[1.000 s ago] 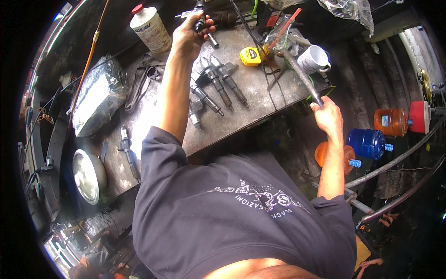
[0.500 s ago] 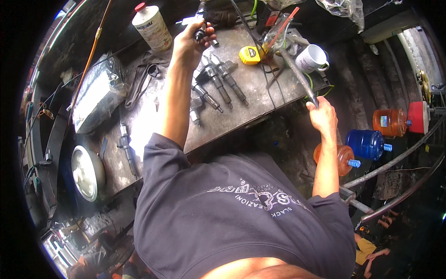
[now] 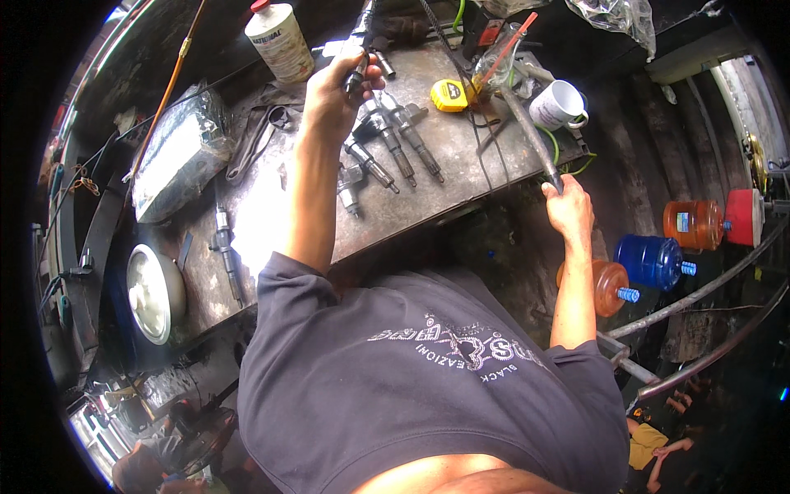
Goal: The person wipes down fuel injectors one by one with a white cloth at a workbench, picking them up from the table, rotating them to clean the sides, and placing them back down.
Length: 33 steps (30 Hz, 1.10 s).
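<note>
At top centre, my left hand (image 3: 333, 86) grips a metal part (image 3: 362, 34) running up-frame; at right, my right hand (image 3: 572, 206) clasps a bar (image 3: 533, 142) slanting up-left.

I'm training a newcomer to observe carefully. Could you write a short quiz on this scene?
1. What does each hand hold?
2. True or false: the white mug is to the right of the yellow tape measure.
3. Which colour is the cap of the white container? A green, B red, C blue.

Key: 1. Left hand: a metal part; right hand: a long grey rod. 2. True. 3. B.
</note>
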Each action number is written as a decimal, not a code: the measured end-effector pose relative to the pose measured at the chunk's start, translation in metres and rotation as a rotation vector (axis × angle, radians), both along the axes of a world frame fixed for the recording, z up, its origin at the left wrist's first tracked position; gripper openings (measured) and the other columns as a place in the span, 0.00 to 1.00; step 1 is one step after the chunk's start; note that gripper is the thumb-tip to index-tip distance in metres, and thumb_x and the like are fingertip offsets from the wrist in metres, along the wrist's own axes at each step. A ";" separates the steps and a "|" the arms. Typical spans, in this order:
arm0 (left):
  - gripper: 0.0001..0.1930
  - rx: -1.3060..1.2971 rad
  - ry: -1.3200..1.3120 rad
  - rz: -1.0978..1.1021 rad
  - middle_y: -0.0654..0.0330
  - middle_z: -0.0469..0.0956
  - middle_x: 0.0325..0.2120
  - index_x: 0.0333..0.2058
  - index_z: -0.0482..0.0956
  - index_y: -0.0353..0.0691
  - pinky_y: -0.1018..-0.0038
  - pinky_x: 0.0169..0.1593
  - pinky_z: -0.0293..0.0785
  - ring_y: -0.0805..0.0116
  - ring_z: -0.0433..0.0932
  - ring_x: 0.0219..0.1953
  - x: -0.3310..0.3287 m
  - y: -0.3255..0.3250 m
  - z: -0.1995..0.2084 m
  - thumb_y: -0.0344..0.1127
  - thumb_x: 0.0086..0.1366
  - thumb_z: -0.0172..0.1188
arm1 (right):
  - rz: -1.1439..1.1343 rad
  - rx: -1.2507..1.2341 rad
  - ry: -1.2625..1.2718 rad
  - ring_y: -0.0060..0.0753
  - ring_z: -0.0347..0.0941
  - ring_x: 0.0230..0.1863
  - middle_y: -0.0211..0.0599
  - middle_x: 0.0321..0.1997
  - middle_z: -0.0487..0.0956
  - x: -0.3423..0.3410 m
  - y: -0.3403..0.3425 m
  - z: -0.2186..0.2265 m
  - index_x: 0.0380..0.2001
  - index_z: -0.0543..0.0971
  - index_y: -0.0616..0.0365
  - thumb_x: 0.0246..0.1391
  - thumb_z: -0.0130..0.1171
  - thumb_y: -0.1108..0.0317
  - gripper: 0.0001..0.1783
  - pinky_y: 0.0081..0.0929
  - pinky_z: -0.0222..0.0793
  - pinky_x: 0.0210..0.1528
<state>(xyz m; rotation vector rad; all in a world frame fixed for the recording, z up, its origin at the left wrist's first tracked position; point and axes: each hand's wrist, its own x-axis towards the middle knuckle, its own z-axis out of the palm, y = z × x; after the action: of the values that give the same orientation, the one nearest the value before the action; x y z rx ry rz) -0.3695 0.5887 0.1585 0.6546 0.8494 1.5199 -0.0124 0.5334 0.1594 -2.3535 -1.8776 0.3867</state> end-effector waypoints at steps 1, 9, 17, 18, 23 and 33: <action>0.14 0.010 -0.016 0.010 0.57 0.76 0.25 0.36 0.73 0.30 0.79 0.29 0.68 0.67 0.75 0.26 0.001 -0.004 0.001 0.38 0.58 0.53 | -0.009 0.004 0.005 0.57 0.71 0.43 0.51 0.36 0.77 0.000 0.000 -0.001 0.36 0.73 0.55 0.49 0.54 0.56 0.16 0.47 0.66 0.44; 0.13 0.099 -0.043 0.000 0.57 0.77 0.24 0.33 0.75 0.30 0.81 0.27 0.68 0.69 0.76 0.24 -0.002 -0.025 0.007 0.37 0.56 0.57 | -0.002 0.042 0.011 0.58 0.71 0.43 0.53 0.36 0.77 -0.003 -0.002 -0.003 0.37 0.72 0.54 0.49 0.54 0.56 0.16 0.48 0.65 0.44; 0.12 0.050 0.662 0.169 0.64 0.73 0.17 0.25 0.77 0.34 0.81 0.23 0.64 0.79 0.69 0.18 -0.006 0.031 -0.006 0.40 0.56 0.62 | 0.111 -0.070 -0.132 0.53 0.71 0.47 0.51 0.41 0.76 -0.010 0.015 0.061 0.43 0.73 0.58 0.50 0.52 0.54 0.21 0.43 0.65 0.48; 0.13 0.051 0.711 0.183 0.65 0.73 0.17 0.24 0.77 0.34 0.81 0.23 0.64 0.79 0.69 0.18 -0.011 0.045 -0.015 0.40 0.56 0.62 | 0.115 -0.105 -0.181 0.51 0.71 0.46 0.51 0.41 0.76 -0.019 0.020 0.079 0.41 0.74 0.59 0.50 0.53 0.55 0.20 0.43 0.66 0.48; 0.16 -0.077 0.801 0.151 0.65 0.71 0.13 0.19 0.77 0.37 0.80 0.19 0.60 0.78 0.66 0.14 -0.018 0.086 -0.015 0.45 0.53 0.63 | 0.105 -0.092 -0.186 0.51 0.71 0.47 0.52 0.42 0.76 -0.015 0.021 0.082 0.40 0.74 0.57 0.49 0.53 0.56 0.19 0.43 0.65 0.48; 0.14 -0.201 0.785 0.130 0.60 0.76 0.15 0.22 0.79 0.36 0.80 0.18 0.65 0.75 0.74 0.15 -0.010 0.096 0.019 0.43 0.49 0.63 | 0.025 -0.002 -0.126 0.55 0.72 0.45 0.52 0.38 0.77 -0.014 0.002 0.044 0.41 0.74 0.55 0.49 0.53 0.55 0.19 0.46 0.65 0.46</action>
<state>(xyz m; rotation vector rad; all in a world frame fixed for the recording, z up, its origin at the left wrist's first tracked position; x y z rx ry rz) -0.3795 0.6842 0.1770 1.0836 1.6373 1.2552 -0.0260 0.5356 0.2035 -2.4102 -1.9622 0.2478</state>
